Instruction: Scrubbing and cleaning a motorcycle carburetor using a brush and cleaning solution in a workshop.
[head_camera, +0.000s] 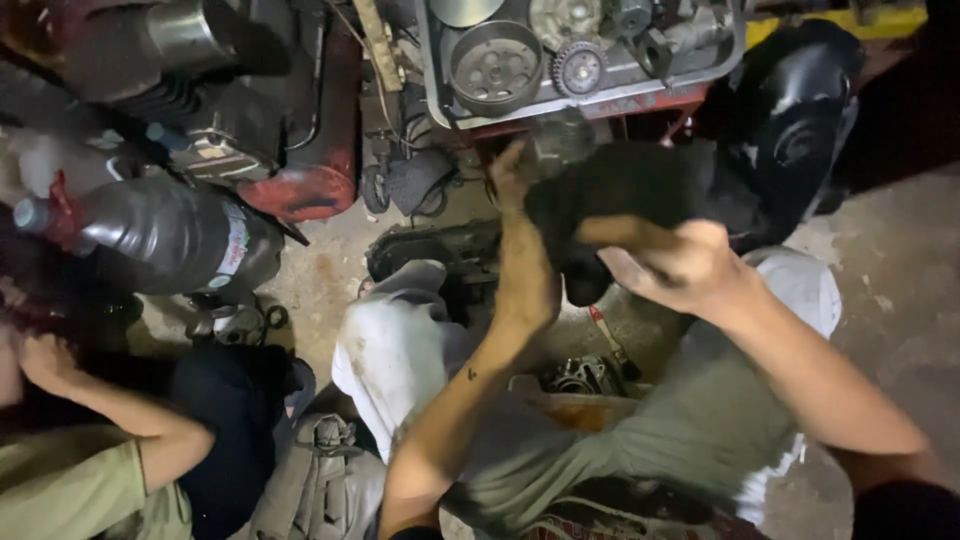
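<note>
Here | left hand (515, 215) raised, grip grasping black rag's (620, 195) left edge | right hand (670, 265) clenched on rag | engine (570, 55) just above

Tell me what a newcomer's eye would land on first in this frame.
First, the two hands at centre: the left hand and the right hand both grip a black cloth just below an engine with exposed gears along the top. At left lies a dark bottle, and in the lower left corner is another person's arm.
</note>
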